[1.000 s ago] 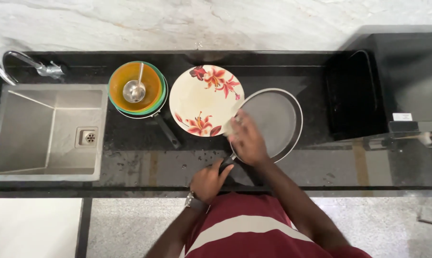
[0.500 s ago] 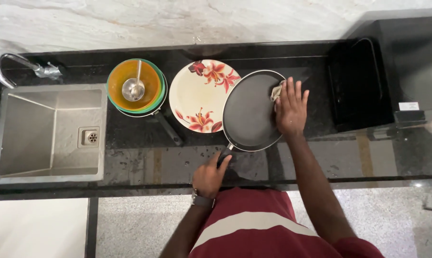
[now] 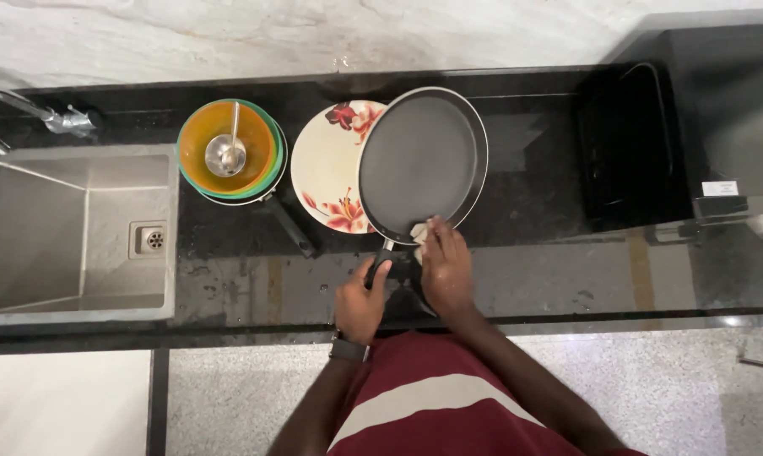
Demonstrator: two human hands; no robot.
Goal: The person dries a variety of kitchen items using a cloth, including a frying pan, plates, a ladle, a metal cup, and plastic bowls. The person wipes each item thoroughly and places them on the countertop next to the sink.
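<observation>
Gripping the dark handle of a flat black pan (image 3: 422, 160), the left hand (image 3: 360, 297) is closed around it near the front edge of the black tabletop (image 3: 533, 186). The right hand (image 3: 446, 268) presses a small pale cloth (image 3: 419, 233) against the pan's near rim, fingers curled over it. The pan sits near the middle of the tabletop, its left side overlapping a cream plate with red flowers (image 3: 331, 169). Just left of the plate stands a stack of orange and green bowls (image 3: 229, 154) with a metal ladle (image 3: 226, 154) resting inside. A steel sink (image 3: 78, 228) fills the left end, with a tap (image 3: 27, 114) at its back corner. A black rack (image 3: 630, 148) stands toward the right end.
</observation>
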